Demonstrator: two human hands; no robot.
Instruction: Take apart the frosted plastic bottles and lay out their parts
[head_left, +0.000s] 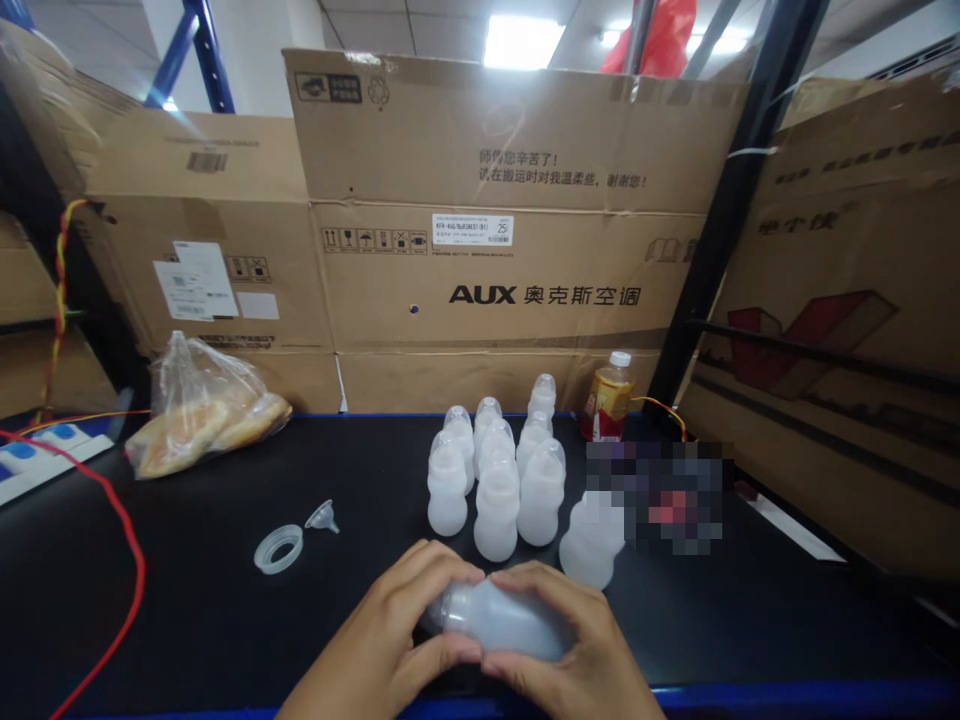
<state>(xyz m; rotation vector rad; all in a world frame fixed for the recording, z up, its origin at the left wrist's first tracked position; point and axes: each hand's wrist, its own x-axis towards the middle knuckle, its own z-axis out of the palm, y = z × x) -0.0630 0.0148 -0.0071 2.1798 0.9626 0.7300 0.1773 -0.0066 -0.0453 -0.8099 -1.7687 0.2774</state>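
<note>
Holds capped bottle point(517, 622) crosswise over the desk point(202, 640), between left hand point(401, 620) and right hand point(581, 635); cannot tell desk contact. Has long axis left to right, clear cap point(454, 606) leftward. Has grip closed to bottle width: left hand on cap end, right hand around body, thumbs nearly meeting at near side. Just farther, to right: single bottle point(589, 548). Farther, to left: ring point(262, 562), funnel point(322, 517). Beyond, between: upright bottle group point(496, 510).

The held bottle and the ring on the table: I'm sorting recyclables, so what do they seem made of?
Held bottle: probably plastic; its body looks milky and satiny, one end clear with highlights. Ring: likely plastic, translucent whitish, with a smooth rim.
</note>
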